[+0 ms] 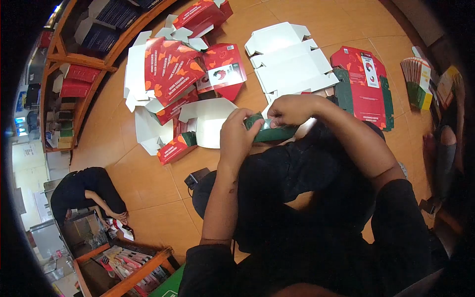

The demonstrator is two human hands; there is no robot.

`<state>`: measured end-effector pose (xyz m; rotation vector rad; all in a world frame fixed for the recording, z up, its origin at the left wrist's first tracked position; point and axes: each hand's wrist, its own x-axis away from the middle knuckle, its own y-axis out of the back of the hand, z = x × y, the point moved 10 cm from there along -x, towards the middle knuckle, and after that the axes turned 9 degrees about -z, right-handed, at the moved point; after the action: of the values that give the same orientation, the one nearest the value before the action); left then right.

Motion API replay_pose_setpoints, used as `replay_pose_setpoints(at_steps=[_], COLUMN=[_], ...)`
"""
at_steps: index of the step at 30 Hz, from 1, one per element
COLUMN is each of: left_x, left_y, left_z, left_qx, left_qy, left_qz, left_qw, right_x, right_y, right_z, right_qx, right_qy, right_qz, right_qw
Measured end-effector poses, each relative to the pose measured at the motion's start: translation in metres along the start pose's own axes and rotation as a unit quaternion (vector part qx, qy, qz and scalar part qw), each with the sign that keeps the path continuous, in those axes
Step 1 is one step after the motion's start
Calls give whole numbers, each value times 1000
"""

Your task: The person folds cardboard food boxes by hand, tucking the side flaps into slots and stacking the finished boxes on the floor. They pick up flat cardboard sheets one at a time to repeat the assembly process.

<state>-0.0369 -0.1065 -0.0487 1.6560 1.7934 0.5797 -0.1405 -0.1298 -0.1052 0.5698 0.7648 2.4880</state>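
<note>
A cardboard box with a dark green side (277, 134) sits in front of my lap. My left hand (236, 134) grips its left end, thumb pressed on the green flap. My right hand (295, 110) is closed with its fingertips at the box's upper edge, by a small whitish patch. The rest of this box is partly hidden by my hands and legs. Just left of my left hand lies an open box with a white inside (210, 121). Beyond my hands, a flat white carton blank (292, 62) rests on the floor.
Red folded boxes (170, 72) are heaped at the upper left. A red and green carton blank (365, 86) lies right. Orange wooden shelves (84, 62) stand far left. Another person (89, 193) bends down at lower left, and a person's knee (448, 136) shows at right.
</note>
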Motion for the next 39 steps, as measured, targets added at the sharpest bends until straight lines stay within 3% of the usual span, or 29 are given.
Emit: replay_pose_setpoints(at_steps=[6, 13, 15, 19, 24, 28, 30, 32, 34, 35, 36, 39], left_x=[7, 2, 17, 20, 22, 21, 25, 21, 16, 8, 3, -3], left_y=[-20, -8, -23, -36, -42, -40, -41, -40, -36, -20, -2, 31], left_z=[12, 5, 38, 38, 13, 14, 30, 31, 28, 29, 27, 14], left_qx=[50, 56, 174, 184, 124, 157, 179, 201, 221, 218, 213, 277], left_qy=[-11, -18, 249, 226, 118, 172, 267, 236, 204, 185, 166, 129], left_qz=[91, 72, 183, 183, 188, 170, 175, 178, 180, 105, 30, -79], left_qw=[995, 996, 935, 939, 967, 958, 931, 934, 937, 952, 962, 949], right_x=[1, 6, 10, 12, 11, 15, 20, 26, 54, 71, 88, 106], right_y=[-8, 15, 20, 22, 26, 38, 50, 57, 122, 141, 155, 163], right_z=[12, 19, 18, 12, 9, 19, 19, 20, 45, 41, 46, 52], right_qx=[-8, 0, -7, -52, -87, -118, -101, -107, -71, -84, -114, -19], right_qy=[33, 48, 50, 43, 2, 58, 25, 1, 112, 72, 134, 151], right_qz=[-16, -28, -24, -48, -66, -92, -99, -110, -422, -509, -596, -632], right_qw=[999, 998, 998, 997, 994, 987, 990, 988, 897, 854, 783, 760])
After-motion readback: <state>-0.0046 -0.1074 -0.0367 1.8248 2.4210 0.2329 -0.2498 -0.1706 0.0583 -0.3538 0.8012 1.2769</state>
